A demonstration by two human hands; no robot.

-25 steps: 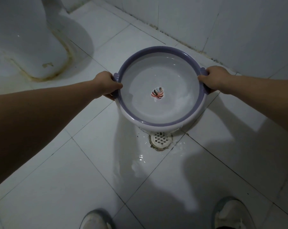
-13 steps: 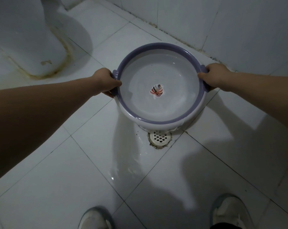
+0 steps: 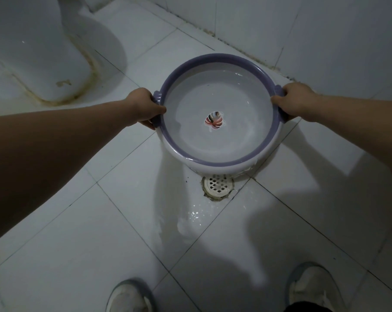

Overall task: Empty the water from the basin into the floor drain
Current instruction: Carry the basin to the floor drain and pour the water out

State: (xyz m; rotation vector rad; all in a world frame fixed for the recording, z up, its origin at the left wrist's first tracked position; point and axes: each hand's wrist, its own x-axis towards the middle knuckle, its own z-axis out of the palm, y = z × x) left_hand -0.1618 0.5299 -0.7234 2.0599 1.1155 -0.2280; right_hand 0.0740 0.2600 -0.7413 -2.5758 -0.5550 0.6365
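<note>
A round white basin with a purple rim and a leaf picture on its bottom is held just beyond the floor drain. It holds a shallow layer of water and tilts slightly toward me, its near edge over the drain's far side. My left hand grips the left handle. My right hand grips the right handle. The drain is a round white grate at a tile joint, with wet tile and droplets in front of it.
A white toilet base with stained sealant stands at the far left. A tiled wall rises right behind the basin. My two shoes stand on the tiles at the bottom edge.
The basin has stayed between both hands above the drain, shifting only slightly. More water glistens on the tile in front of the drain than half a second ago.
</note>
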